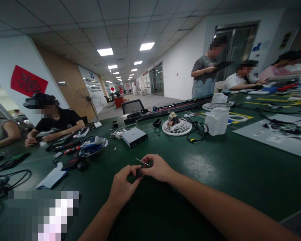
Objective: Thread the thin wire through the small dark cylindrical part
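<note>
Just above the green table (165,201), my left hand (122,185) pinches a small dark round part (138,172) from its left side. My right hand (158,168) meets it from the right, thumb and fingers closed at the same part. A thin metal rod (141,162), like a small tool's shaft, sticks out to the upper left from my right hand's fingers. Its other end is hidden in the hand. What the dark part is cannot be made out.
Beyond my hands lie a silver disc drive (134,136), a small black tray (157,123), a white fan grille with a motor (177,127) and a white housing (217,122). Cloths, tools and cables lie left. A grey panel (273,137) lies right. Other people sit or stand around.
</note>
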A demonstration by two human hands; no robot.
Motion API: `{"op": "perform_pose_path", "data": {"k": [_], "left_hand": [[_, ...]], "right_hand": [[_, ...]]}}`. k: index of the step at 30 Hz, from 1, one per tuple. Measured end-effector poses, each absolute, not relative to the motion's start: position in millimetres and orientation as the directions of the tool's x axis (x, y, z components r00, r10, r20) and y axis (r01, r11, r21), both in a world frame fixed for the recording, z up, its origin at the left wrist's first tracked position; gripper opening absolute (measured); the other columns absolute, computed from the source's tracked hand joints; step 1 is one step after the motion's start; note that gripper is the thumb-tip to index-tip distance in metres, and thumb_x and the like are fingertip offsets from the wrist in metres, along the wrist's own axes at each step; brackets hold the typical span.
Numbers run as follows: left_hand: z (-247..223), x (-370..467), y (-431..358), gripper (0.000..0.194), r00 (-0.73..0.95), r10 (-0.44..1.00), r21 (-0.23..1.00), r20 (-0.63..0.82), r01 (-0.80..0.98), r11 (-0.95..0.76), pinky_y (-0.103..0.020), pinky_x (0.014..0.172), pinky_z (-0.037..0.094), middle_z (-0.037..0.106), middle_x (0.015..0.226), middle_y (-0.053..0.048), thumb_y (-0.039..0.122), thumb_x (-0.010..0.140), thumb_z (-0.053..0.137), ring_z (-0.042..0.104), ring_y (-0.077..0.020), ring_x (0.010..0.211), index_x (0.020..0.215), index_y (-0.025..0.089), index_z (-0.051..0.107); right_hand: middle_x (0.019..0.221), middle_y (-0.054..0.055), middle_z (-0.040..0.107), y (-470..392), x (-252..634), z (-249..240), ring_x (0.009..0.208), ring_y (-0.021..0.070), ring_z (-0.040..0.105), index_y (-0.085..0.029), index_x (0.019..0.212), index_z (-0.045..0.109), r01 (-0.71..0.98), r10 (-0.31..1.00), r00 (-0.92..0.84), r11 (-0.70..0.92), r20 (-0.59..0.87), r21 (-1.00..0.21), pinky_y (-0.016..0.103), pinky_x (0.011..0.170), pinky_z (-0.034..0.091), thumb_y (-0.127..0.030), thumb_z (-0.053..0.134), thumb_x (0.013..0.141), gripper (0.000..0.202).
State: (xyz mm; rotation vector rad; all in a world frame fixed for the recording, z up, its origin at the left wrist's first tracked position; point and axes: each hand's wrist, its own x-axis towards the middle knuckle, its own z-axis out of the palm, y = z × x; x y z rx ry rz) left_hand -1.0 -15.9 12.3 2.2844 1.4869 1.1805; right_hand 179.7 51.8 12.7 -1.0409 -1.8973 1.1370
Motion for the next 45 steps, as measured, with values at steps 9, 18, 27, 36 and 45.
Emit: {"op": "perform_pose_path", "data": {"k": [9, 18, 27, 36, 45], "left_hand": [[11.2, 0.6, -17.5, 0.018, 0.163, 0.842, 0.528, 0.515, 0.714, -0.461, -0.037, 0.083, 0.056, 0.074, 0.101, -0.004, 0.015, 0.075, 0.068, 0.069, -0.0226, 0.099, 0.075, 0.022, 0.052], [9.4, -0.2, -16.4, 0.013, 0.154, 0.844, 0.517, 0.513, 0.730, -0.447, -0.036, 0.081, 0.056, 0.074, 0.101, -0.004, 0.016, 0.076, 0.069, 0.069, -0.0218, 0.097, 0.081, 0.022, 0.057], [14.3, 2.1, -17.4, 0.013, 0.205, 0.861, 0.511, 0.466, 0.732, -0.451, -0.032, 0.078, 0.056, 0.074, 0.096, -0.001, 0.017, 0.076, 0.068, 0.070, -0.0199, 0.089, 0.080, 0.022, 0.057], [10.8, -0.6, -17.1, 0.015, 0.168, 0.876, 0.573, 0.453, 0.698, -0.430, -0.038, 0.085, 0.056, 0.074, 0.104, -0.003, 0.019, 0.076, 0.068, 0.069, -0.0224, 0.099, 0.077, 0.023, 0.053], [12.2, -8.1, -8.6, 0.022, -0.016, 0.861, 0.588, 0.508, 0.737, -0.333, -0.041, 0.082, 0.057, 0.075, 0.099, -0.004, 0.019, 0.073, 0.068, 0.070, -0.0237, 0.096, 0.073, 0.023, 0.046]], "right_hand": [[0.093, 0.002, 0.068, 51.0, 181.7, 13.4, 0.074, 0.0143, 0.059, -0.018, 0.101, 0.069, 0.320, 0.860, -0.488, 0.339, 0.153, -0.885, 0.024, 0.062, 0.043, -0.038, 0.082, 0.059, 0.048], [0.091, 0.003, 0.068, 50.4, 184.0, 20.8, 0.075, 0.0154, 0.060, -0.017, 0.097, 0.069, 0.394, 0.893, -0.426, 0.326, 0.143, -0.859, 0.025, 0.063, 0.044, -0.035, 0.079, 0.063, 0.040], [0.094, 0.003, 0.069, 54.3, 182.8, 13.4, 0.078, 0.0143, 0.061, -0.017, 0.103, 0.068, 0.312, 0.838, -0.527, 0.347, 0.143, -0.885, 0.025, 0.066, 0.045, -0.030, 0.077, 0.065, 0.041], [0.098, 0.004, 0.069, 54.8, 182.7, 11.9, 0.083, 0.0168, 0.063, -0.018, 0.106, 0.068, 0.369, 0.846, -0.521, 0.341, 0.112, -0.864, 0.026, 0.068, 0.046, -0.033, 0.079, 0.063, 0.046], [0.094, 0.005, 0.069, 58.0, 196.1, 25.8, 0.080, 0.0159, 0.061, -0.019, 0.096, 0.070, 0.537, 0.806, -0.495, 0.577, 0.324, -0.616, 0.028, 0.070, 0.044, -0.018, 0.059, 0.082, 0.018]]}}
